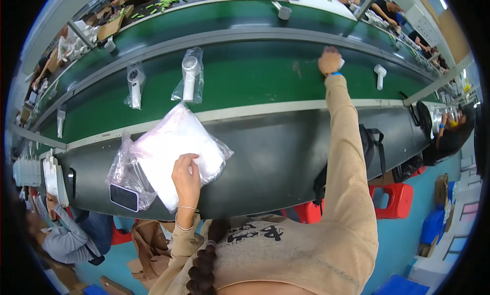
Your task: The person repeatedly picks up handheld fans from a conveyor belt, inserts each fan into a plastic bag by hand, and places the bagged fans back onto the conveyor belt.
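My left hand is over a thick stack of clear plastic bags on the dark bench. Its fingers are curled together, and whether a bag is pinched between them cannot be made out. Stretched far forward, my right hand is closed over the green conveyor belt on a white handheld fan, of which only a small white part shows. To its right lies another white handheld fan without a bag. Two bagged fans lie on the belt beyond the stack, one upright and one farther left.
A phone rests on crumpled plastic left of the stack. A pale rail separates bench and belt. Black backpack straps and red stools are at right. Co-workers sit at both sides and across the belt.
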A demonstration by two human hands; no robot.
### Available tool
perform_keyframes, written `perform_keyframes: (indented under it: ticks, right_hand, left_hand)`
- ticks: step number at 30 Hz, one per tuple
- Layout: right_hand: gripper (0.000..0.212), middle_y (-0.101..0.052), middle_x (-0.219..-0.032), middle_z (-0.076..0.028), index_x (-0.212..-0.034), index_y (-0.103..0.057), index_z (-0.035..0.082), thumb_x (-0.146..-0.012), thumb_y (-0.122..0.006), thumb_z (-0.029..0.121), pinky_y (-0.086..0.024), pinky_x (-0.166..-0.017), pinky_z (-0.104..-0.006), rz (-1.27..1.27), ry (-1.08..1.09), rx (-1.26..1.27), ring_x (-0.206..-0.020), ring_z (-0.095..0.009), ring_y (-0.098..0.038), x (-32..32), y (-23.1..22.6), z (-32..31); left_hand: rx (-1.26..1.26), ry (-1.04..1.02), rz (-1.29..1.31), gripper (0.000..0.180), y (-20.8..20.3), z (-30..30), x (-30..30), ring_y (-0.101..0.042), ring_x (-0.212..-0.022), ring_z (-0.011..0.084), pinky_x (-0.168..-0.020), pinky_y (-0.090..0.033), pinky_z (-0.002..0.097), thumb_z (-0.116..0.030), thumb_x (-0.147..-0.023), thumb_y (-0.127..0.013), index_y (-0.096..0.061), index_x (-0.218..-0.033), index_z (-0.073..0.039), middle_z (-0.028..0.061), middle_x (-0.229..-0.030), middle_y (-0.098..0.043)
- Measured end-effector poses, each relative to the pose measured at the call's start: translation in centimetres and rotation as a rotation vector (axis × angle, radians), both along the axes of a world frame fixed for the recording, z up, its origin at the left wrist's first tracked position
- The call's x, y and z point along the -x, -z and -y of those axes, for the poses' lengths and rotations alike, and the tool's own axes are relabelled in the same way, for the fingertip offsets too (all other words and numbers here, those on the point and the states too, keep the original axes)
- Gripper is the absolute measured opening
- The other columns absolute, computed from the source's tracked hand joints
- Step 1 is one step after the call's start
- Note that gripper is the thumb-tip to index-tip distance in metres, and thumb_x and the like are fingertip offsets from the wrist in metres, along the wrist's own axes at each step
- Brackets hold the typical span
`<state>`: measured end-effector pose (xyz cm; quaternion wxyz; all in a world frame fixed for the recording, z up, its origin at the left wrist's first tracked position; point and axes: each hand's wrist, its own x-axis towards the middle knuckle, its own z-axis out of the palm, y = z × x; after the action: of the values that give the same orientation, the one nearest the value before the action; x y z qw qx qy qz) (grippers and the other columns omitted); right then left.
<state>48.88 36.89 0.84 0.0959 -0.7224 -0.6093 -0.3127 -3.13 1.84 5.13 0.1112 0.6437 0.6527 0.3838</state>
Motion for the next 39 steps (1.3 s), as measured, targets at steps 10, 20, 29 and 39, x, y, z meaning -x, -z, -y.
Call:
perform_keyframes:
  ticks: [10, 20, 29, 39]
  right_hand:
    - [0.06, -0.068, -0.097, -0.017, -0.11, -0.058, -0.002, -0.07, -0.08, 0.037, -0.057, -0.071, -0.0461, -0.003, 0.056, 0.14, -0.087, -0.036, -0.069, -3.1, -3.0, 0.4]
    - [0.046, -0.064, -0.103, -0.008, -0.121, -0.054, 0.002, -0.082, -0.074, 0.017, -0.051, -0.078, -0.029, -1.279, -0.761, 0.123, -0.095, -0.016, -0.064, 20.0, -13.6, 13.3]
    - [0.063, -0.052, -0.119, -0.012, -0.124, -0.04, 0.003, -0.073, -0.076, 0.0, -0.05, -0.094, -0.0344, -1.64, -0.962, 0.031, -0.109, -0.022, -0.059, 34.7, -6.3, 30.2]
    - [0.073, -0.046, -0.127, -0.015, -0.125, -0.04, 0.008, -0.066, -0.082, -0.001, -0.049, -0.095, -0.0386, -1.332, -1.042, -0.254, -0.116, -0.028, -0.053, 35.5, -3.1, 33.7]
  left_hand:
    - [-0.01, -0.09, -0.043, 0.027, 0.3, -0.5, 0.6, -0.06, -0.084, 0.0258, -0.074, -0.049, 0.0364, -0.006, -0.072, -0.078, -0.066, -0.096, -0.005, 0.0079, -0.093, -0.064]
    - [0.186, 0.124, 0.25, 0.04, -0.9, -0.7, 1.0, -0.06, -0.078, 0.0148, -0.068, -0.051, 0.0266, 0.005, -0.073, -0.071, -0.066, -0.111, -0.006, 0.0054, -0.11, -0.064]
    - [0.199, 0.191, 0.408, 0.046, -0.6, -0.1, 3.6, -0.063, -0.079, 0.0153, -0.07, -0.057, 0.0253, 0.007, -0.079, -0.064, -0.062, -0.124, -0.003, 0.0111, -0.119, -0.062]
    - [0.251, 0.26, 0.481, 0.05, -3.1, 0.1, 4.0, -0.062, -0.08, 0.0128, -0.072, -0.057, 0.0238, 0.005, -0.079, -0.064, -0.063, -0.128, -0.005, 0.0093, -0.126, -0.061]
